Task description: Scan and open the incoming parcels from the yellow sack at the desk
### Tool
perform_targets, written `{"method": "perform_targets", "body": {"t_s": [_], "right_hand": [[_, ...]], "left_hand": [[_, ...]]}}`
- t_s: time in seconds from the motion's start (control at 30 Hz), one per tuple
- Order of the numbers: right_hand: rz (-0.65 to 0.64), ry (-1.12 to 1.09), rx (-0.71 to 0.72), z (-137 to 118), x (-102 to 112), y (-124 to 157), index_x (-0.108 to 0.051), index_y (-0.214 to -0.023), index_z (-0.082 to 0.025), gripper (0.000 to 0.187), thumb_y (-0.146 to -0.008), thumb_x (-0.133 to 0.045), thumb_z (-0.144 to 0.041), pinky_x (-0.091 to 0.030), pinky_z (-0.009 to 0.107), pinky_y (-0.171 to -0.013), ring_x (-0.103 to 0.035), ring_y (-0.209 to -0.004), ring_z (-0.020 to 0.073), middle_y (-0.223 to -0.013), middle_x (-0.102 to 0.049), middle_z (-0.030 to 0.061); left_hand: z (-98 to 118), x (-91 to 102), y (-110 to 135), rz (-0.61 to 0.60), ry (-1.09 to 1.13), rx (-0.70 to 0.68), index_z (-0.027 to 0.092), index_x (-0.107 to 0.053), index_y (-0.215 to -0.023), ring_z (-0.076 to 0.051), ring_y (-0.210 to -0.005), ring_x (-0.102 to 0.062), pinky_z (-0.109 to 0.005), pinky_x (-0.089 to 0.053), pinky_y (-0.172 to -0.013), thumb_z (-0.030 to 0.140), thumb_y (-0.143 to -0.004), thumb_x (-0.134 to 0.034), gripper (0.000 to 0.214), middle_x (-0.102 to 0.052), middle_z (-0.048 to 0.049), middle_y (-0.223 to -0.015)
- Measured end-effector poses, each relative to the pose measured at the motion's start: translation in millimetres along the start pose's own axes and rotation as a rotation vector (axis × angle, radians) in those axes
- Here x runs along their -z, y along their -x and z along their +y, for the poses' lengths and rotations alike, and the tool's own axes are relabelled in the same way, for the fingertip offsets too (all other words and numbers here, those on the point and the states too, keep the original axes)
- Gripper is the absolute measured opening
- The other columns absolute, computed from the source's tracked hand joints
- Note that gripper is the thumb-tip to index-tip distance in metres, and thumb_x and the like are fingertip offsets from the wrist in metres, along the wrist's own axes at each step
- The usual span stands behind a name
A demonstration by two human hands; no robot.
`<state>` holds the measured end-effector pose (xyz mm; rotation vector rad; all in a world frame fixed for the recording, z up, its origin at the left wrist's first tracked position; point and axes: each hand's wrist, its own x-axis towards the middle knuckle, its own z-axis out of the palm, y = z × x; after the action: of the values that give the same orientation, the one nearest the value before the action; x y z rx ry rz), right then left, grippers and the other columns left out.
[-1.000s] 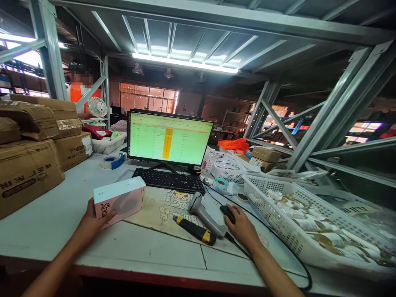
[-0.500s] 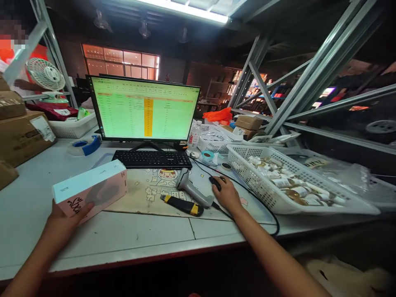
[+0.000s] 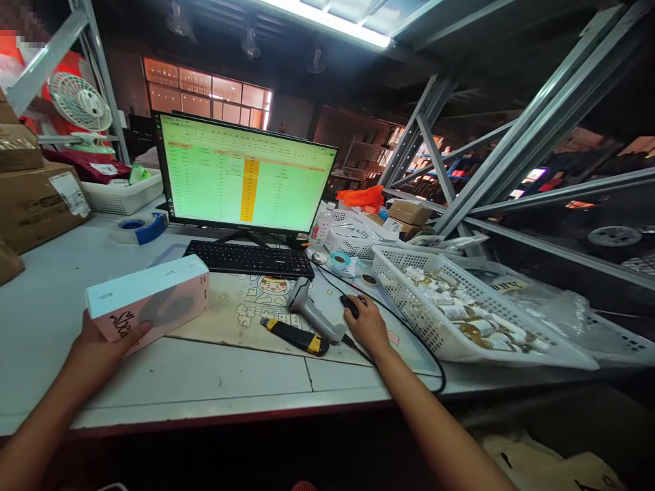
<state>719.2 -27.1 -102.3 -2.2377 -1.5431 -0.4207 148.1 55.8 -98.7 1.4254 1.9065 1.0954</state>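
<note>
In the head view, your left hand [image 3: 99, 341] grips a white-and-pink product box [image 3: 147, 303] from below, holding it over the white bench [image 3: 153, 372]. Your right hand [image 3: 367, 326] curves closed over a black computer mouse [image 3: 348, 306], just beside a corded barcode scanner [image 3: 310, 314] and a yellow-and-black utility knife [image 3: 294, 336]. A white plastic basket [image 3: 409, 303] of small packaged items [image 3: 465, 310] sits to that hand's right.

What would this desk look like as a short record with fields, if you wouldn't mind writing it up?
Left hand: holds white-and-pink box
Right hand: on black computer mouse
Beside right hand: corded barcode scanner, yellow-and-black utility knife
Right of desk: white plastic basket of small items
Ahead: monitor showing green spreadsheet, keyboard
</note>
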Motion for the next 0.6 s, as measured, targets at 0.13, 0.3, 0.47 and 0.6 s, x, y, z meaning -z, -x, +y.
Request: {"method": "perform_targets", "body": {"t_s": [0.13, 0.3, 0.47, 0.6], "right_hand": [[0.012, -0.013, 0.05, 4, -4, 0, -0.067, -0.134, -0.021, 0.044, -0.096, -0.05, -0.033, -0.053, 0.043, -0.098, -0.059, -0.118, 0.0304, -0.137, -0.057, 0.0139], [0.035, -0.035, 0.151, 14, -13, -4, -0.068, -0.132, -0.02, 0.047, -0.095, -0.047, -0.038, -0.052, 0.045, -0.103, -0.061, -0.117, 0.0305, -0.134, -0.059, 0.0135], [0.048, -0.053, 0.21, 21, -18, -8, -0.069, -0.132, -0.02, 0.05, -0.095, -0.044, -0.044, -0.052, 0.046, -0.104, -0.062, -0.116, 0.0303, -0.132, -0.06, 0.0133], [0.045, -0.046, 0.189, 20, -18, -8, -0.071, -0.129, -0.023, 0.051, -0.094, -0.043, -0.047, -0.054, 0.045, -0.1, -0.063, -0.116, 0.0304, -0.133, -0.061, 0.0124]], "left_hand": [[2, -1.0, 3, -0.044, 0.039, 0.027, 0.028, -0.043, -0.138, -0.039, -0.114, -0.068, -0.055, -0.058, -0.097, 0.066, -0.063, -0.082, 0.092, -0.068, -0.0094, -0.13], [6, -0.3, 9, -0.069, 0.128, -0.043, 0.025, -0.043, -0.133, -0.036, -0.116, -0.068, -0.046, -0.06, -0.094, 0.063, -0.066, -0.082, 0.086, -0.068, -0.0118, -0.129], [11, 2.2, 13, -0.077, 0.153, -0.096, 0.025, -0.042, -0.133, -0.036, -0.116, -0.068, -0.044, -0.06, -0.089, 0.063, -0.069, -0.08, 0.084, -0.067, -0.013, -0.13], [7, 1.3, 14, -0.1, 0.221, -0.121, 0.025, -0.041, -0.134, -0.034, -0.113, -0.068, -0.044, -0.059, -0.088, 0.062, -0.069, -0.081, 0.085, -0.068, -0.0123, -0.127]]}}
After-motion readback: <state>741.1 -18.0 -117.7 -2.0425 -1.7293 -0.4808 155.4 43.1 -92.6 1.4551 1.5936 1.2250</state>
